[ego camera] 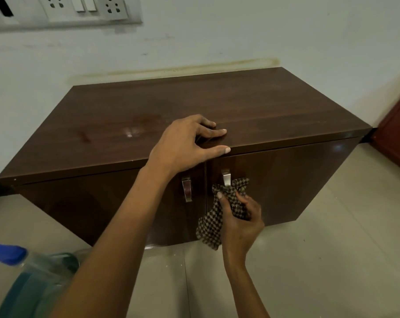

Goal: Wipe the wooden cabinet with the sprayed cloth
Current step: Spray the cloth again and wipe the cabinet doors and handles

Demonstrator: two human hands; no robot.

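Observation:
A low dark wooden cabinet (240, 106) stands against the white wall, with two doors and two metal handles. My left hand (185, 143) rests on the front edge of its top, fingers spread on the wood and thumb along the edge, holding nothing. My right hand (240, 216) grips a brown-and-cream checked cloth (211, 226), bunched against the right door's handle (226, 177). The cloth covers that handle's lower part. The left door's handle (187, 188) is uncovered.
A clear bottle with a blue cap (8, 254) lies at the lower left near a teal garment. A switch and socket panel (63, 10) is on the wall. A reddish door (393, 138) stands at the right. Beige floor tiles (332, 260) surround the cabinet.

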